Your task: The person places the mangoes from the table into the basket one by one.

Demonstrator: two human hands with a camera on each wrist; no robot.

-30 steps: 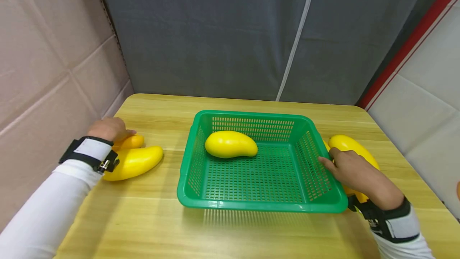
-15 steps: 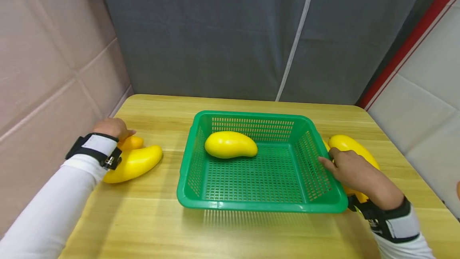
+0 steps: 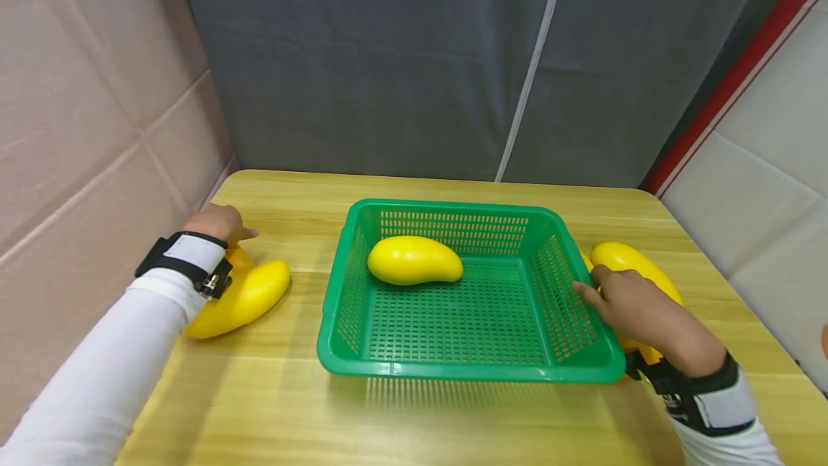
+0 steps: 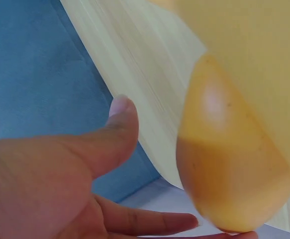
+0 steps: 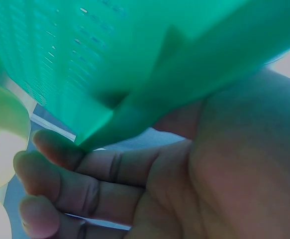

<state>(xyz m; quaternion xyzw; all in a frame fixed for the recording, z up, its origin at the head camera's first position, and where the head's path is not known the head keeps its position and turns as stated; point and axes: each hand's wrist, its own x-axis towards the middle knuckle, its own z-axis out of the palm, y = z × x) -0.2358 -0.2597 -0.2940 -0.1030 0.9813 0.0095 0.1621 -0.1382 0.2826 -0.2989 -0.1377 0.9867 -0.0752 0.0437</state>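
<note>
My left hand (image 3: 216,223) is at the left side of the table, over a small orange-yellow mango (image 3: 238,259). In the left wrist view its thumb stands apart from this mango (image 4: 229,164), and the straight fingers reach along the mango's lower end. A larger yellow mango (image 3: 249,299) lies under that wrist, partly hidden. My right hand (image 3: 640,308) grips the right rim of a green plastic basket (image 3: 479,371), thumb over the rim and fingers beneath, as the right wrist view shows. Inside the basket, toward its left, lies one yellow mango (image 3: 414,261).
More yellow mangoes (image 3: 637,265) lie right of the basket, partly covered by the right hand. A grey curtain (image 3: 362,78) closes off the back of the wooden table (image 3: 278,408). Pale padded walls (image 3: 77,106) stand at both sides.
My left hand has moved slightly right and away from me over the small mango, and the larger mango beside it has turned a little. The right hand and the basket stay put.
</note>
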